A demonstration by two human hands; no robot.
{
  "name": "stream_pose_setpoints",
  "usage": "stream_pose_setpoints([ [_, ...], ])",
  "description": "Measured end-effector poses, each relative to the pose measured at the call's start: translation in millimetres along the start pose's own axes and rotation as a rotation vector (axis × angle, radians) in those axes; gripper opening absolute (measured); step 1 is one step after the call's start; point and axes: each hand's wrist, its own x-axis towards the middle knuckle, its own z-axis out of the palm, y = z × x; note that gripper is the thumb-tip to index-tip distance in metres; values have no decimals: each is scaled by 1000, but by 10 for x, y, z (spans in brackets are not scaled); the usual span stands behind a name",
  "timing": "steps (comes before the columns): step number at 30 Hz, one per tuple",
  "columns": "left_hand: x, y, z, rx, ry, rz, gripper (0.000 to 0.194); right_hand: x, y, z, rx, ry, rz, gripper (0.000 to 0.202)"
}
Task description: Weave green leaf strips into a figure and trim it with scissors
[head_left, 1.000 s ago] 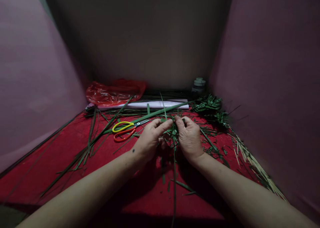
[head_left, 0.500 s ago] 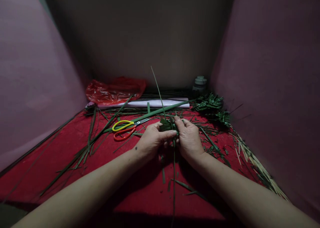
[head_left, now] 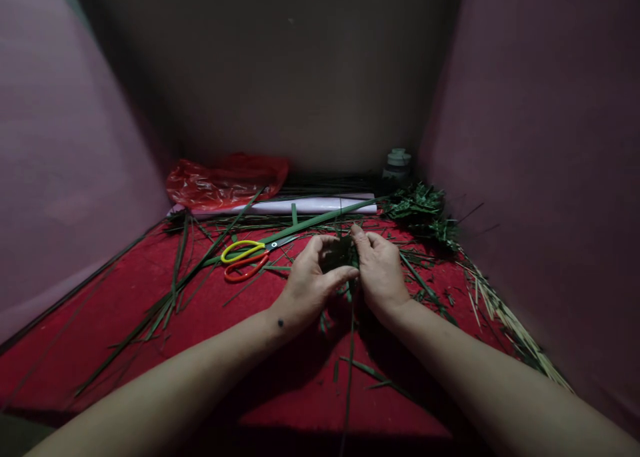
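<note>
Between my two hands, over the middle of the red cloth [head_left: 200, 357], is a small dark green woven leaf piece [head_left: 341, 253]. My left hand [head_left: 311, 277] curves round its left side, with the thumb pressed on its lower front. My right hand [head_left: 381, 270] pinches its right side between thumb and fingers. A long thin strip [head_left: 350, 363] hangs down from the piece toward the near edge. The fingertips behind the piece are partly hidden, and its details are dark.
Scissors [head_left: 246, 260] with yellow and red handles lie left of my hands. Leaf strips [head_left: 157, 308] spread at left. Behind are a red plastic bag [head_left: 227, 180], a white roll [head_left: 310, 206] and a jar [head_left: 398, 165]. Green leaf bundles [head_left: 417, 207] and pale sticks [head_left: 515, 327] lie at right.
My left hand has turned and its fingers arch more widely round the leaf piece. The thin stalk that stood up above the piece has swung out of its earlier upright position.
</note>
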Motion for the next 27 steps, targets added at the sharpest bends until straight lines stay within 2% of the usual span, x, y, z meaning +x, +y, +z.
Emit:
stream_pose_setpoints([
  [3,-16,73,8,-113,-21,-172,25,-1,-32,-3,-38,29,-33,40],
  [7,3,148,31,-258,14,-308,36,3,-57,-10,-128,70,-140,38],
  [13,96,110,169,-295,157,-226,39,2,-107,-5,-139,121,-212,36],
  [18,167,-12,252,-440,226,-181,40,14,-127,46,36,100,-95,37],
  [21,157,22,233,-447,199,-143,41,26,-109,61,125,93,-32,38],
  [27,83,120,151,-397,2,-135,31,34,-99,5,68,128,-90,36],
])
